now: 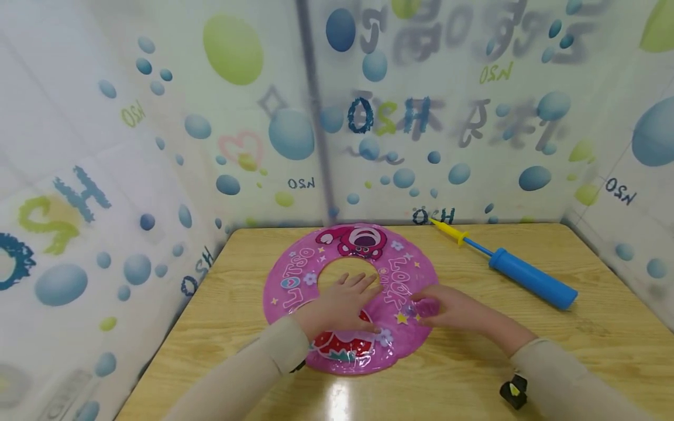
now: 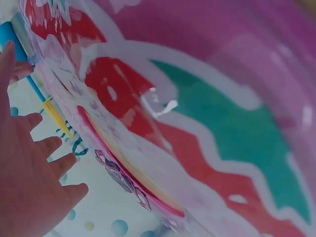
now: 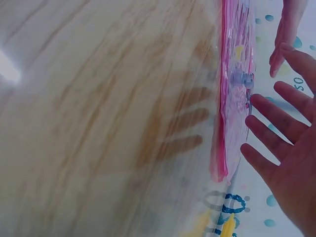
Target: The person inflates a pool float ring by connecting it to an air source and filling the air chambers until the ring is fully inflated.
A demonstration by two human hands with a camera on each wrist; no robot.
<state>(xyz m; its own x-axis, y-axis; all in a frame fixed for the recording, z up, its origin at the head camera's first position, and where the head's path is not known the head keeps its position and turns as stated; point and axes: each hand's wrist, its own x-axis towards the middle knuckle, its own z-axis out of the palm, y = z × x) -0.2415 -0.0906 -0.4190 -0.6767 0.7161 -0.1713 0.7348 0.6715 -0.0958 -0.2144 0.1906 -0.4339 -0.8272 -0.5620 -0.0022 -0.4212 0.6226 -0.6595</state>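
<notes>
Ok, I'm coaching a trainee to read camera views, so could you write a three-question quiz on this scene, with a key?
1. Multiple choice: what is the main colour of the ring? A) orange B) pink C) green
2. True or false: the pump lies inside the ring's hole.
3. Fill in the blank: in the head view, the grip nearer the pump is the person's ____ one.

Key
1. B, pink.
2. False; it lies on the table, to the right of the ring.
3. Right; the right grip is at the ring's edge on the pump's side.
</notes>
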